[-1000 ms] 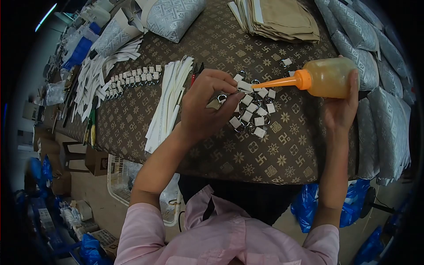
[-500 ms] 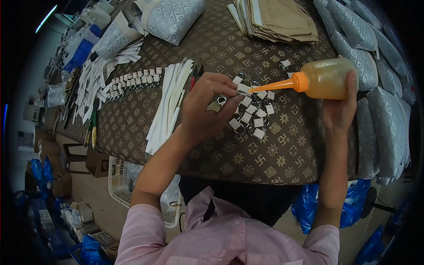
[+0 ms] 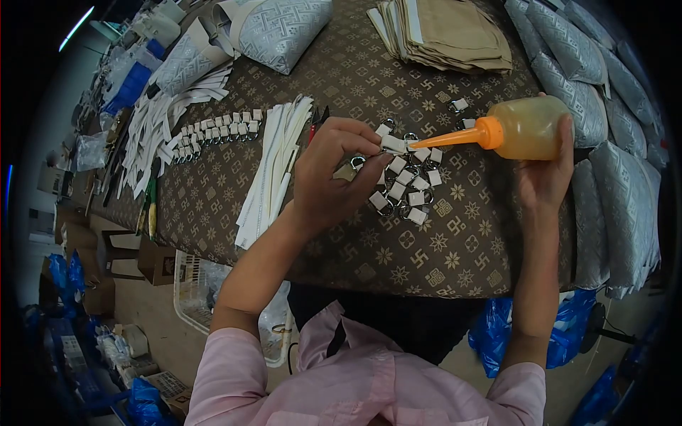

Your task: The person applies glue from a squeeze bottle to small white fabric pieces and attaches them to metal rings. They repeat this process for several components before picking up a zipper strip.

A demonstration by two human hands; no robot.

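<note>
My left hand (image 3: 339, 167) pinches a short white strap tab (image 3: 394, 144) between thumb and fingers, above a pile of similar pieces. My right hand (image 3: 550, 167) is wrapped round a glue bottle (image 3: 529, 128) of cloudy yellowish liquid, tipped on its side. Its long orange nozzle (image 3: 451, 138) points left, the tip at the free end of the tab. Under and beside the tab lie several metal rings with white strap loops (image 3: 408, 177). One more ring with a loop (image 3: 458, 105) sits apart, farther back.
Left of my hand lies a bundle of white strips (image 3: 273, 174); rows of finished-looking ring loops (image 3: 217, 133) are beyond it. Brown fabric pieces (image 3: 458, 35) are stacked at the back. Silver patterned bags (image 3: 625, 206) line the right edge. A white basket (image 3: 186, 291) stands below the table.
The nozzle tip has shifted slightly right along the tab, with the bottle moving a little the same way. My left hand keeps its pinch in nearly the same place.
</note>
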